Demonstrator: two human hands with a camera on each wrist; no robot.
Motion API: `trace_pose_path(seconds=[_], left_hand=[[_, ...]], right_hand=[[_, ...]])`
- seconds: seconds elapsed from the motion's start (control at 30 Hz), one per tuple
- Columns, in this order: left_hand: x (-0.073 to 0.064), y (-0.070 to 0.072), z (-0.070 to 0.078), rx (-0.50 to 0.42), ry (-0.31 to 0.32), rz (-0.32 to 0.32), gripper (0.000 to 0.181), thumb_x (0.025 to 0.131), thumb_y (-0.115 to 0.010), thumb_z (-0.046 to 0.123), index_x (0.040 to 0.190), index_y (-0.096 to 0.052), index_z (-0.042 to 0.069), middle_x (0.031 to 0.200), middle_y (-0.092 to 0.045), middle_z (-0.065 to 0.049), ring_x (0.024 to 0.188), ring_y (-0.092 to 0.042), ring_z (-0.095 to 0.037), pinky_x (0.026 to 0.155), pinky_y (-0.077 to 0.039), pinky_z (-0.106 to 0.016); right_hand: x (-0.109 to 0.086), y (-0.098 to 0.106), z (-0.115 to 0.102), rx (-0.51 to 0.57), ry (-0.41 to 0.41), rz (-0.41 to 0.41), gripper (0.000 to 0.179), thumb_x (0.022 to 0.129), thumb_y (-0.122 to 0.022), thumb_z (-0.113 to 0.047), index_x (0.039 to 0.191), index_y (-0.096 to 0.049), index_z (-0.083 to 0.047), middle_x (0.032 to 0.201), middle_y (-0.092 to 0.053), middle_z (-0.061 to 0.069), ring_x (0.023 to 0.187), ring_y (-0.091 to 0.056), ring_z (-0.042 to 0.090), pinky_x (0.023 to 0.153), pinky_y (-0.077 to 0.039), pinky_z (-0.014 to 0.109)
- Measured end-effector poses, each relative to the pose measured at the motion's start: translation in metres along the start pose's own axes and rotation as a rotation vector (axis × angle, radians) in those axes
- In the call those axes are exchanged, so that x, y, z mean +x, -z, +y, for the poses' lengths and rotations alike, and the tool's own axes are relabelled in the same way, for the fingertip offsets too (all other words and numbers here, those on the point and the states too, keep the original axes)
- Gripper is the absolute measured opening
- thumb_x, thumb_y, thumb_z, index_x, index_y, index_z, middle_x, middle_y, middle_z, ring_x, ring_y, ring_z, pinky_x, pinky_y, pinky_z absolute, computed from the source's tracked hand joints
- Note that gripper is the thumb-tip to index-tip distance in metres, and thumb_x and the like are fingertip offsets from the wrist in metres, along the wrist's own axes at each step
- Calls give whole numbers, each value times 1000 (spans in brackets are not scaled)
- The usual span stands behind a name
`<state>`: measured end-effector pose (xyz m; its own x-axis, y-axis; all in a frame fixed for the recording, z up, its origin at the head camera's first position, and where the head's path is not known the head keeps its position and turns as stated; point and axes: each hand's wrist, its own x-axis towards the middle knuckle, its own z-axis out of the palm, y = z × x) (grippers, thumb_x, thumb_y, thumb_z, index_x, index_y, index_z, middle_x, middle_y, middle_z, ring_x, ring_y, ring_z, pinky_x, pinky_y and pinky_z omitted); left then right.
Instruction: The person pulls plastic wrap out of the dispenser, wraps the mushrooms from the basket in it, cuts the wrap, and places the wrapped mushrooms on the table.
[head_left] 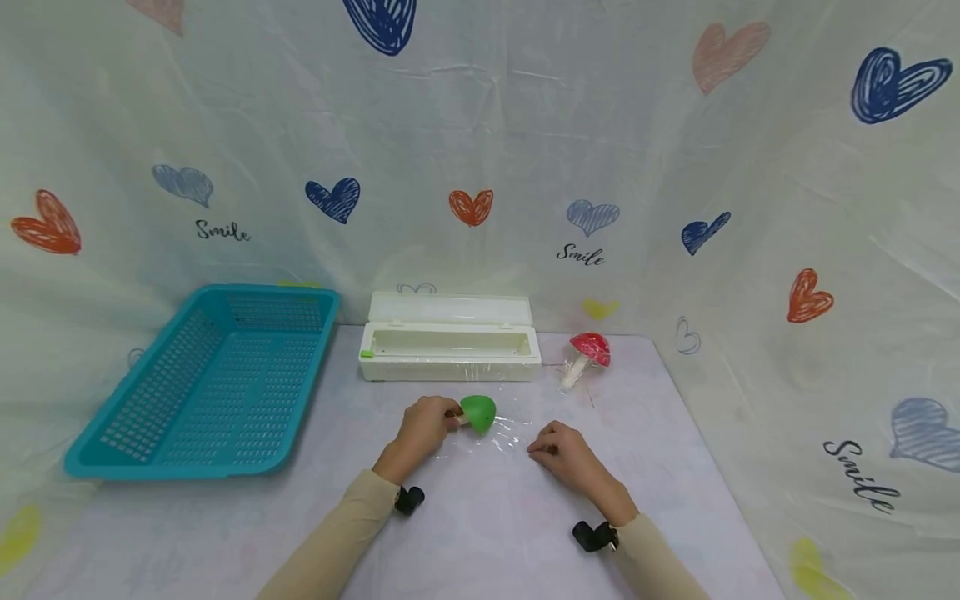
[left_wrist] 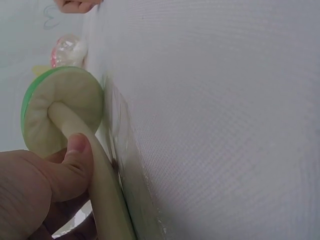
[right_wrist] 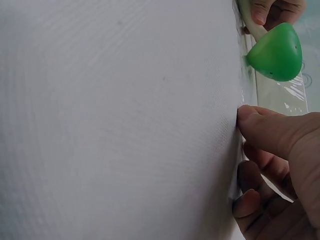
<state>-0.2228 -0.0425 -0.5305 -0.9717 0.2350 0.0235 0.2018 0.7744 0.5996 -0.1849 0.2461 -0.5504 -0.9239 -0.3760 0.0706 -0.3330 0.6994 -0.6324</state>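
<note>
A toy mushroom with a green cap (head_left: 477,413) and a pale stem (left_wrist: 102,185) lies low over the table, on a sheet of clear plastic wrap (head_left: 510,433). My left hand (head_left: 426,427) grips it by the stem, thumb on top, cap pointing right. To the right, my right hand (head_left: 566,454) pinches the edge of the wrap between thumb and forefinger, close to the tabletop. The other fingers of that hand (right_wrist: 280,165) are curled below. The wrap is see-through, so its outline shows only by creases and glints.
Behind the hands stands a white plastic wrap dispenser (head_left: 450,369) with its lid raised. A red-capped toy mushroom (head_left: 591,348) covered in clear wrap lies right of it. At the left is a blue-green basket (head_left: 303,400). A heart-print curtain (head_left: 525,150) hangs behind the table.
</note>
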Motion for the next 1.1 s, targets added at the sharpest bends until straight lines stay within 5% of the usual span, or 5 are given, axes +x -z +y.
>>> trace_pose_path(seconds=[0.37, 0.53, 0.7, 1.1], left_hand=[[0, 0, 2, 22, 2, 19, 11, 89, -78, 14, 100, -80, 11, 99, -79, -3, 99, -72, -25, 85, -53, -50], [-1, 0, 2, 22, -4, 26, 12, 88, -79, 12, 100, -80, 11, 99, -79, -4, 99, -73, -25, 85, -54, -51], [-2, 1, 0, 1, -2, 15, 13, 89, -78, 13, 102, -80, 11, 102, -79, -4, 103, -73, -26, 89, -54, -52], [-3, -1, -5, -20, -11, 2, 16, 90, -77, 14, 105, -80, 11, 106, -79, -4, 108, -72, -26, 93, -56, -48]], right_hand=[[12, 7, -7, -63, 40, 6, 4, 102, -63, -10, 102, -67, -10, 88, -64, -4, 79, -55, 5, 72, -51, 25], [24, 15, -18, -29, 77, 15, 7, 106, -55, -7, 107, -62, -6, 76, -65, -4, 67, -56, 4, 63, -50, 22], [40, 13, -28, 47, 115, 46, 9, 107, -52, -7, 110, -60, -2, 83, -70, 3, 74, -65, 12, 68, -55, 24], [72, -24, -52, 136, 201, 309, 7, 103, -60, -6, 104, -67, -7, 95, -74, 7, 83, -71, 19, 70, -57, 26]])
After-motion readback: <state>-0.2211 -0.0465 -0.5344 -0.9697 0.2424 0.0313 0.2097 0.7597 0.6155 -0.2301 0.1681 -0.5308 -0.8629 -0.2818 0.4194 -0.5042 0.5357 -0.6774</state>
